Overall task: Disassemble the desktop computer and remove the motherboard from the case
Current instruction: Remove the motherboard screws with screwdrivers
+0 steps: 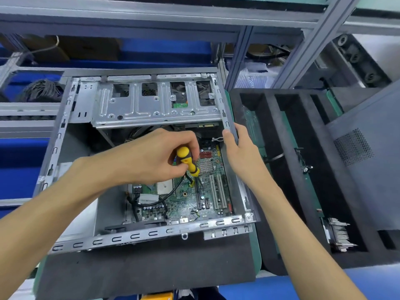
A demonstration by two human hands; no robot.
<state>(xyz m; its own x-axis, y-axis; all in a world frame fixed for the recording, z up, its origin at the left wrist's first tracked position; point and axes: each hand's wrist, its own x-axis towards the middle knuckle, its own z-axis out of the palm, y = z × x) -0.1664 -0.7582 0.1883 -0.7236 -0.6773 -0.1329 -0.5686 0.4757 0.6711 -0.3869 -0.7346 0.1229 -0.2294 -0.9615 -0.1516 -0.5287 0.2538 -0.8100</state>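
Nearest the camera a dark foam mat lies under the open metal case, which rests on its side with its panel off. Inside, on the case floor, sits the green motherboard, with black cables looped across its near left part and long expansion slots on its right. Above the board the left hand curls its fingers round the yellow-and-black handle of a screwdriver, whose shaft points down at the board. The right hand grips the right wall of the case, thumb inside and fingers outside. Farther back, a silver drive cage spans the upper end of the case. To the right, a black foam tray has long slots; its near slot holds a finned metal heatsink, and small wired parts lie farther up.
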